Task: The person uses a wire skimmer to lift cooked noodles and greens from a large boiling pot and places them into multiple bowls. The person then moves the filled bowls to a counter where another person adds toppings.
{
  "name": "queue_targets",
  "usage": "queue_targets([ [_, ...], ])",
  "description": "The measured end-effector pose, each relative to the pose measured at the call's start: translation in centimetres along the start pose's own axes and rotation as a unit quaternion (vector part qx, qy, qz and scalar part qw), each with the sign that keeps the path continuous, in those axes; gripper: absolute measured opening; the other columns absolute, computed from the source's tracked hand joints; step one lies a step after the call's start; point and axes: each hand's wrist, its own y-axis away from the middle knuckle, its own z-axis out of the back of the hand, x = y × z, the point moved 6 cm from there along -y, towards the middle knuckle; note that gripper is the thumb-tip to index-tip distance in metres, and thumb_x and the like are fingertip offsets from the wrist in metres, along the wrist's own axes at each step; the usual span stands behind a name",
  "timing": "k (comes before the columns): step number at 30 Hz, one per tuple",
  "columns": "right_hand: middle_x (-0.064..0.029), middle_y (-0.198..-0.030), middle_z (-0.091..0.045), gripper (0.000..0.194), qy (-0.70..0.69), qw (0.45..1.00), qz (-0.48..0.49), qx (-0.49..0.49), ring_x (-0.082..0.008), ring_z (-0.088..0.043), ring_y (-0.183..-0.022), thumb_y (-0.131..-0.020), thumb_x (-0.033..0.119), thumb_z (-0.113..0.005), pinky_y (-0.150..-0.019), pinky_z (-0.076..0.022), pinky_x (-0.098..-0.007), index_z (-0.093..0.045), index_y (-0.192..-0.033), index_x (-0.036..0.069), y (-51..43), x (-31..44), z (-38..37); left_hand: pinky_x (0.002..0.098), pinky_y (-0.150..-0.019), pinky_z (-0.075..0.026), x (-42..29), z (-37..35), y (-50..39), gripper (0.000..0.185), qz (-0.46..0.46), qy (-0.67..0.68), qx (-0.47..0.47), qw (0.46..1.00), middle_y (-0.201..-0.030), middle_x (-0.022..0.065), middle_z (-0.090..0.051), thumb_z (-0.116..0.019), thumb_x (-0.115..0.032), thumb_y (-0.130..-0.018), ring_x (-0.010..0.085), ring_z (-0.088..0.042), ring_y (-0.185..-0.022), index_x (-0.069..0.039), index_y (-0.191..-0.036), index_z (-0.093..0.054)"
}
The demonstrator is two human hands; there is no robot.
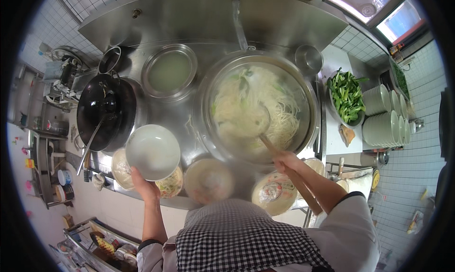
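Observation:
My left hand point(146, 187) grips the near rim of a white bowl point(153, 153), which has no food in it and is held above the counter. My right hand point(286, 162) is closed around the wooden handle point(308, 195) of a strainer. The strainer's head point(257, 121) sits in a large steel pot point(312, 108), partly hidden among noodles point(284, 119) and cloudy, steaming broth. Some green leaves float there too. Below the white bowl, a bowl with noodles and greens point(170, 185) is partly covered by it.
A black wok point(96, 119) with a metal ladle point(90, 144) stands left, beside a round pot of pale liquid point(169, 72). Plastic-lined bowls point(208, 181) line the front edge. On the right are a bowl of leafy greens point(346, 97) and stacked bowls point(380, 129).

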Motion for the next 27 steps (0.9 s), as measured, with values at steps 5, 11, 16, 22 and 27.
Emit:
queue_targets([
  [5,-0.0057,-0.058,-0.055,0.02,0.011,0.996,0.07,-0.048,-0.0166,-0.052,-0.046,-0.088,0.017,-0.062,-0.043,-0.04,-0.0318,-0.059,-0.074,0.004,-2.9,1.9,-0.7,0.0405,-0.114,-0.031,-2.5,-2.0,0.2,0.058,-0.027,0.01,0.059,0.998,-0.145,0.0118,-0.047,-0.042,-0.045,-0.106,0.0241,-0.043,-0.136,-0.001,-0.144,-0.041],
  [11,-0.0143,-0.065,-0.063,0.023,0.385,0.891,0.094,-0.221,-0.0235,-0.064,-0.056,-0.09,0.02,-0.062,-0.056,-0.0515,-0.0383,-0.059,-0.091,-0.002,9.7,2.8,6.4,0.0413,-0.115,-0.03,-1.8,-1.9,0.1,0.06,-0.013,0.008,0.05,0.999,-0.148,0.0105,-0.044,-0.043,-0.046,-0.105,0.024,-0.041,-0.137,-0.002,-0.146,-0.04],
  [16,-0.0056,-0.072,-0.056,0.013,0.042,0.992,0.011,-0.117,-0.019,-0.054,-0.053,-0.088,0.014,-0.064,-0.045,-0.0428,-0.0356,-0.059,-0.08,0.005,4.2,-3.9,1.3,0.0426,-0.115,-0.03,-0.2,-2.0,1.0,0.06,0.01,0.042,0.052,0.998,-0.149,0.0103,-0.042,-0.043,-0.045,-0.105,0.0237,-0.038,-0.14,-0.002,-0.147,-0.038],
  [22,-0.0045,-0.068,-0.055,0.01,-0.024,0.992,0.071,-0.1,-0.017,-0.054,-0.051,-0.088,0.009,-0.063,-0.045,-0.0432,-0.0341,-0.058,-0.091,0.001,8.3,-5.4,-0.6,0.043,-0.117,-0.028,-1.6,0.0,1.7,0.061,0.022,0.038,0.068,0.997,-0.151,0.0107,-0.04,-0.043,-0.045,-0.105,0.0247,-0.037,-0.141,-0.002,-0.149,-0.036],
  [27,-0.0101,-0.074,-0.065,0.022,0.396,0.858,0.147,-0.292,-0.0174,-0.063,-0.058,-0.084,0.015,-0.068,-0.053,-0.0511,-0.0365,-0.059,-0.093,-0.003,10.9,-4.2,0.9,0.0429,-0.115,-0.032,-2.1,1.6,2.1,0.061,0.029,0.064,0.066,0.995,-0.15,0.0114,-0.042,-0.042,-0.046,-0.105,0.025,-0.04,-0.14,-0.003,-0.148,-0.036],
])
